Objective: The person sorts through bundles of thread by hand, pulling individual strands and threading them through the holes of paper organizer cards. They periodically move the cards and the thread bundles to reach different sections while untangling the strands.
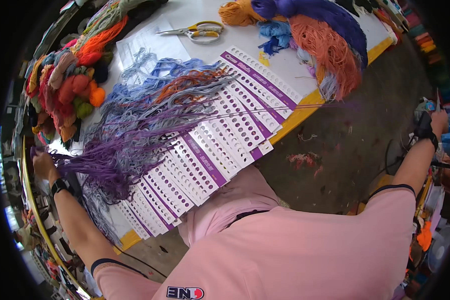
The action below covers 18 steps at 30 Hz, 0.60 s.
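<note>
My left hand (44, 165), at the far left with a dark band on its wrist, is closed on a bundle of purple thread (117, 167). The bundle spreads over the table beside blue, grey and rust-orange thread (190, 82). Several white punched cards with purple bands (205, 155) lie overlapping along the near edge, and threads run onto them. Thin purple strands stretch rightward past the table edge and blur over the floor. My right hand (439, 121) is far out to the right, its fingers closed; what it holds is too small to make out.
Yellow-handled scissors (202, 32) lie at the back on the white table (185, 12), near a paper sheet (172, 40). Skeins in many colours (70, 90) heap at the left; orange, purple and coral skeins (320, 45) sit at the back right. Yellow tape (305, 117) lines the table edge.
</note>
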Motion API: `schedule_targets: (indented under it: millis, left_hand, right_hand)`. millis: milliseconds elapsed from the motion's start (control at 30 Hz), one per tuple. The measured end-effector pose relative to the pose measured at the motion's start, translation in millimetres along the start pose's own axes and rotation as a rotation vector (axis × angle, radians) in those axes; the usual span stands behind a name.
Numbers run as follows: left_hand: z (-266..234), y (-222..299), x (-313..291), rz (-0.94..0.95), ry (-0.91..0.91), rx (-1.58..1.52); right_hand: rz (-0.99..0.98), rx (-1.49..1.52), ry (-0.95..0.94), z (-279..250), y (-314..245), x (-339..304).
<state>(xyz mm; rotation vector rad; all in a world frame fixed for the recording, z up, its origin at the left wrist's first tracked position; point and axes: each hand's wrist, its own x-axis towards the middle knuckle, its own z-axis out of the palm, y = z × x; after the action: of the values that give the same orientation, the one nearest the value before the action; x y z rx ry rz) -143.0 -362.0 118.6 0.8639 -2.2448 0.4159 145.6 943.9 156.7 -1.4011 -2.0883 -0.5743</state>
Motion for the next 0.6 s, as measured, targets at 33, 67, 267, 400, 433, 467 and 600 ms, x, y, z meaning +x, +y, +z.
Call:
schedule_targets:
  millis: [33,67,267,400,433,467,600]
  left_hand:
    - [-3,17,3,0.041,-0.004,-0.020]
    - [-11,1,5,0.133,-0.025,0.048]
    - [5,0,-13,0.106,-0.147,0.061]
    - [-39,-88,52,0.796,0.075,0.006]
    - [-22,-61,23,0.642,-0.171,-0.232]
    - [-15,0,-14,0.524,-0.370,-0.686]
    - [-154,220,-167,-0.263,-1.450,-2.196]
  right_hand:
    - [-0.078,-0.155,0.009,0,14,-4]
    - [-0.128,-0.231,0.003,1,7,-8]
    - [0.268,0.674,-0.092,-7,-40,-29]
    - [0.343,1.928,-0.442,-1,-180,-103]
    - [0.264,2.040,-0.599,-35,-222,-122]
    - [0.191,2.073,-0.662,-80,-245,-144]
    - [0.019,2.162,-0.821,-174,-267,-223]
